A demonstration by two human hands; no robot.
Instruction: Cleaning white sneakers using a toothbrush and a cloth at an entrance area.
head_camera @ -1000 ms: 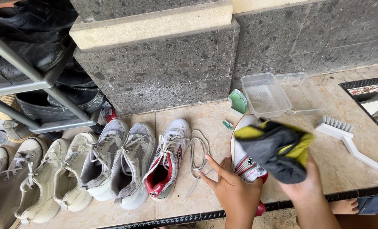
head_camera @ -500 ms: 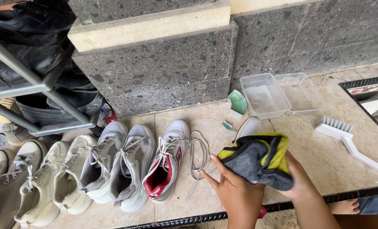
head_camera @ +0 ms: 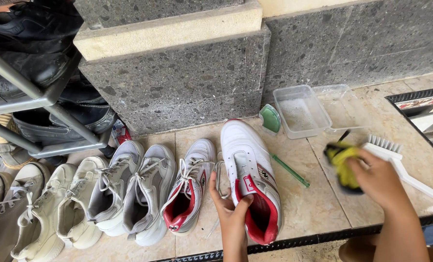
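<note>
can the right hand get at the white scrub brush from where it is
Probably yes: the right hand, holding a yellow cloth, sits right beside the white scrub brush, with nothing between them, though the cloth fills its grip.

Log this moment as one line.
left hand: grips white sneaker at heel | right hand: holds yellow cloth | scrub brush: beside
</note>
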